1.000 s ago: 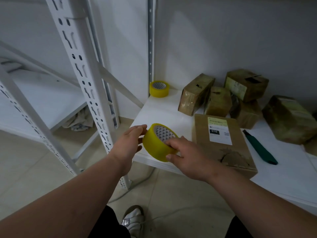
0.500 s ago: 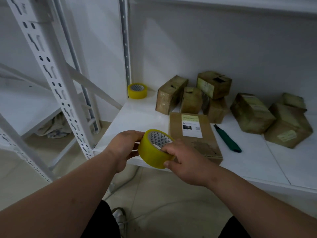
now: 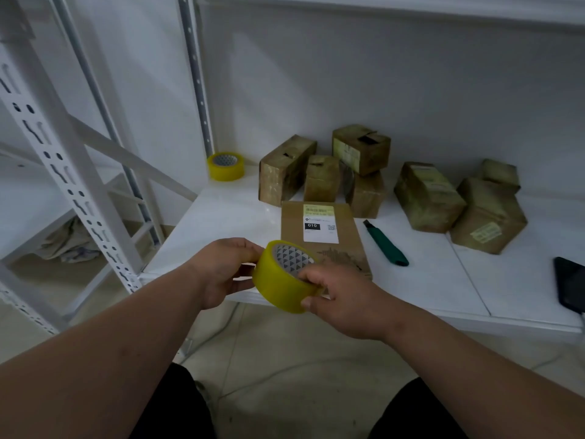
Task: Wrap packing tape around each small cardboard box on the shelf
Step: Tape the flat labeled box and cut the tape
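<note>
A yellow tape roll is held in front of the shelf's front edge. My right hand grips its right side, thumb on the outer face and fingers over the rim. My left hand curls against the roll's left side with its fingertips on the tape. Just behind the roll a flat brown cardboard box with a white label lies on the white shelf. Several small taped boxes stand at the back, among them one leaning at the left and a larger one on the right.
A second yellow tape roll sits in the shelf's back left corner. A green utility knife lies right of the flat box. A black phone rests at the right edge. A perforated white upright stands left.
The roll has come up off the shelf's front edge into both hands. My left hand has closed in from beside the roll onto its left side. The view shifted right.
</note>
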`<act>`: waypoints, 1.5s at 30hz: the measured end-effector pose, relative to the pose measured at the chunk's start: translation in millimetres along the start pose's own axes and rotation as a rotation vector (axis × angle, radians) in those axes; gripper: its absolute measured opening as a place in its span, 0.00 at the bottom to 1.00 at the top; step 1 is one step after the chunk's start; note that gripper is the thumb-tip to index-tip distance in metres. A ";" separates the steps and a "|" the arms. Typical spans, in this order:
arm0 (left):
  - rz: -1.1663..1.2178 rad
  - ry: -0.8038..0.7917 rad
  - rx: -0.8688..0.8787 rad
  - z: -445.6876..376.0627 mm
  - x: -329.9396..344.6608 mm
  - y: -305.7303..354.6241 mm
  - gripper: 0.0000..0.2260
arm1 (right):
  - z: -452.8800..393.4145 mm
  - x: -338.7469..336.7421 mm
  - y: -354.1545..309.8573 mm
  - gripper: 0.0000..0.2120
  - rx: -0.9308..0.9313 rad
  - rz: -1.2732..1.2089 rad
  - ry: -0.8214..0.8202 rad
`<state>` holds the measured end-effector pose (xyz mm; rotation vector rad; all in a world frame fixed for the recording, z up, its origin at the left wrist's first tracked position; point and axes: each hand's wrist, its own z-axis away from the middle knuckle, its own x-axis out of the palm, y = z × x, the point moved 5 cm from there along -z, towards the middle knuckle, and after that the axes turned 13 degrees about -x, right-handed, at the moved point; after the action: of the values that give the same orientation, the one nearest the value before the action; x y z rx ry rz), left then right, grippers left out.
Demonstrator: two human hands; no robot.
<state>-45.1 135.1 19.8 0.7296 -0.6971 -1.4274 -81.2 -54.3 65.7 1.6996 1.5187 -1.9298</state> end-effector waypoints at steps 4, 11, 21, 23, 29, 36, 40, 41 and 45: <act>-0.093 -0.056 -0.032 -0.9 11.1 -5.0 0.15 | 12.6 -6.2 1.1 0.10 0.023 -0.071 -0.044; -0.235 0.024 0.132 6.5 40.6 6.5 0.09 | 29.3 -24.0 8.4 0.08 0.070 -0.144 -0.013; -0.184 0.104 0.286 11.2 64.3 17.2 0.10 | 39.8 -55.3 23.7 0.11 0.148 -0.216 0.086; -0.076 0.056 0.221 9.4 66.6 13.8 0.10 | 37.1 -56.9 23.2 0.10 0.138 -0.225 0.105; 0.004 -0.009 0.116 1.9 65.6 11.5 0.07 | 30.5 -56.9 25.4 0.12 0.139 -0.226 0.081; -0.070 0.072 0.172 -3.4 58.8 24.2 0.06 | 14.0 -65.2 25.5 0.06 0.101 -0.221 0.015; 0.025 0.140 0.195 -5.6 44.4 40.1 0.09 | 10.6 -70.2 37.3 0.06 0.129 -0.195 -0.021; 0.057 0.152 0.194 -6.4 38.5 42.6 0.09 | 10.1 -74.9 42.2 0.08 0.138 -0.144 -0.009; 0.116 0.211 0.210 -10.4 25.5 44.6 0.07 | 13.8 -95.9 65.4 0.14 0.211 0.091 0.070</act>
<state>-9.0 110.4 48.7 0.9731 -0.7179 -1.1630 -13.1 -141.1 104.2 1.9032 1.2731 -2.0657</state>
